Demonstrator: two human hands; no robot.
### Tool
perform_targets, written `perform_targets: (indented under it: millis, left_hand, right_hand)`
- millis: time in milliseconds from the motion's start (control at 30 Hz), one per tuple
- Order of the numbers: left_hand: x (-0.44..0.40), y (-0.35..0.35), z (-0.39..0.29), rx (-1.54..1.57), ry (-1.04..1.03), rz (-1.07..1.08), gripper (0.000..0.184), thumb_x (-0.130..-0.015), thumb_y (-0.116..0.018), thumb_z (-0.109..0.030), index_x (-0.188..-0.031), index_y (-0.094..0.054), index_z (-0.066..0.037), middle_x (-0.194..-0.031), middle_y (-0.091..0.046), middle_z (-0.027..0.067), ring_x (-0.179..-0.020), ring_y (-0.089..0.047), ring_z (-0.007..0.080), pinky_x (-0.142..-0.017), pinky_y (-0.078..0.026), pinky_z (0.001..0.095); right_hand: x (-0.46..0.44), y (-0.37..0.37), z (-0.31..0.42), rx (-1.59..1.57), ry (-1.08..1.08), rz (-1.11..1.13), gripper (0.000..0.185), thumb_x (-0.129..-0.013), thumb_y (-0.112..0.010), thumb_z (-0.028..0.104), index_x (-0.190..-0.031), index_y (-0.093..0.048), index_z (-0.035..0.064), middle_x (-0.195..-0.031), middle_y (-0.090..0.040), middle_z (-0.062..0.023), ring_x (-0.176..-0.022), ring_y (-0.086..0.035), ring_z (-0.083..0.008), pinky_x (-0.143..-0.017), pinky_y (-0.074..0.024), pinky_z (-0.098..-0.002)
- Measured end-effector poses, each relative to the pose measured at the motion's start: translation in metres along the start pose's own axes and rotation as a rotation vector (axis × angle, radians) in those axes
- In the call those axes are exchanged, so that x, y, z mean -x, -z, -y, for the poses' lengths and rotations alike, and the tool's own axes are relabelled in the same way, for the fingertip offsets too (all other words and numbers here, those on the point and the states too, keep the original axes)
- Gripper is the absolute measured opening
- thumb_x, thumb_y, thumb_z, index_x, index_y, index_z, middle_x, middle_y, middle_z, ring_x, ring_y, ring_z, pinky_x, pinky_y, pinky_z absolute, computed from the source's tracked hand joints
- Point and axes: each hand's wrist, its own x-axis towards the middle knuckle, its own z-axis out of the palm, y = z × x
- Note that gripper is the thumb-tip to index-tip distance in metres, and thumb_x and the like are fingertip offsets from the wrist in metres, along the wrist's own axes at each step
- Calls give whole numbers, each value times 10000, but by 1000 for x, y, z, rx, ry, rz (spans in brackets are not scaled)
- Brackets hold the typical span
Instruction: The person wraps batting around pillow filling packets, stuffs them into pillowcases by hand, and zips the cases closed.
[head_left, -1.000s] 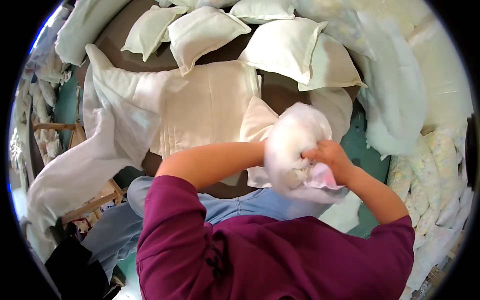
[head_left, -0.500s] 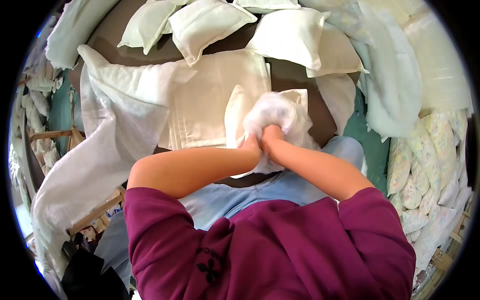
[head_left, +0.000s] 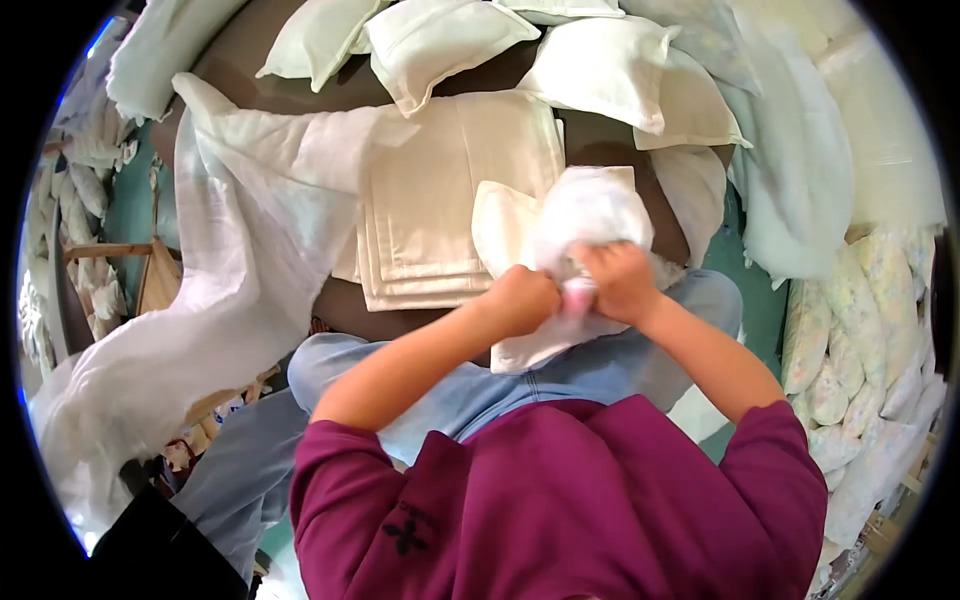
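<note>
A bundle of white wadding (head_left: pixel 595 215) rests over a cream cushion cover (head_left: pixel 502 222) in front of my lap. My left hand (head_left: pixel 525 300) is closed in a fist at the bundle's lower left edge. Close beside it, my right hand (head_left: pixel 618 280) grips the wadding from the right with its fingers curled in. Between the two hands a small pink patch shows, blurred by motion; what it is I cannot tell. Just left of the bundle lies a stack of flat cream covers (head_left: pixel 425 210).
Stuffed cream cushions (head_left: pixel 450 45) lie along the far side of the brown surface (head_left: pixel 350 295). A long white sheet of wadding (head_left: pixel 250 225) drapes off to the left. More wadding (head_left: pixel 795 170) hangs at the right, above piled patterned cushions (head_left: pixel 860 320).
My hands have come out of the fluffy wadding and now show as closed fists at its near side. The bundle looks more compact, and the view has shifted slightly.
</note>
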Motion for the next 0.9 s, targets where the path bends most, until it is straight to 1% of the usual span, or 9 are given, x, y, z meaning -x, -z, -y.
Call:
perform_targets:
  millis: [167,300,367,433,500,600,700,800,900]
  left_hand:
    - [-20,-11,-34,-63,-75,-179,83,-714,-606,-116,-705,-681,-82,-713,-655,57,-760,-638,212,-543,-511,345]
    - [-22,-3,-30,-22,-240,146,93,-761,-600,-118,-742,-691,-127,-749,-666,47,-797,-661,189,-606,-515,342]
    - [-18,-47,-22,268,54,218,108,-796,-591,-144,-767,-694,-159,-813,-681,44,-825,-669,188,-656,-522,336]
    - [-3,-6,-29,538,611,468,134,-834,-589,-192,-867,-716,-220,-948,-693,40,-871,-673,224,-735,-532,322]
    - [5,-33,-16,-85,177,720,154,-816,-621,-206,-921,-733,-196,-976,-695,69,-895,-676,242,-756,-531,308]
    - [21,-49,-7,-155,205,583,147,-795,-637,-182,-896,-739,-153,-944,-706,54,-892,-679,213,-694,-531,296]
    - [42,-42,1,-261,27,440,123,-759,-634,-127,-836,-728,-143,-898,-699,-5,-829,-665,161,-589,-518,315]
    - [48,-38,3,-176,25,134,88,-763,-628,-135,-801,-706,-146,-862,-675,-32,-835,-651,162,-567,-519,335]
    - [47,-35,0,93,34,14,68,-774,-622,-179,-786,-688,-169,-862,-661,-1,-862,-642,223,-608,-530,373]
  right_hand:
    - [33,22,-25,-125,-271,164,464,-685,-697,288,-1055,-551,49,-822,-643,-123,-758,-627,-329,-666,-472,-455]
    - [14,8,9,-115,-284,973,413,-651,-707,316,-973,-668,59,-925,-681,-175,-839,-661,-331,-744,-517,-428]
    - [2,-31,15,-156,-193,1048,324,-689,-675,301,-913,-694,67,-954,-680,-185,-891,-660,-321,-786,-519,-413]
    - [-8,-82,29,-242,-134,806,302,-748,-620,260,-957,-690,53,-1002,-671,-195,-947,-652,-325,-805,-516,-408]
    - [-31,-108,53,-163,-264,797,282,-790,-572,220,-975,-685,40,-1058,-655,-202,-974,-644,-335,-815,-513,-413]
    - [-47,-164,66,-386,-671,596,261,-800,-528,212,-887,-701,36,-989,-667,-214,-940,-646,-347,-791,-507,-430]
    - [-48,-167,73,-313,-560,558,253,-761,-570,195,-920,-701,48,-970,-666,-222,-899,-658,-336,-766,-511,-442]
    - [-54,-79,58,-263,-240,863,317,-743,-619,197,-1033,-669,82,-1047,-638,-242,-941,-644,-346,-764,-515,-420]
    - [-30,-11,50,-424,-2,337,370,-672,-709,168,-1024,-628,90,-860,-642,-152,-799,-632,-316,-700,-504,-403]
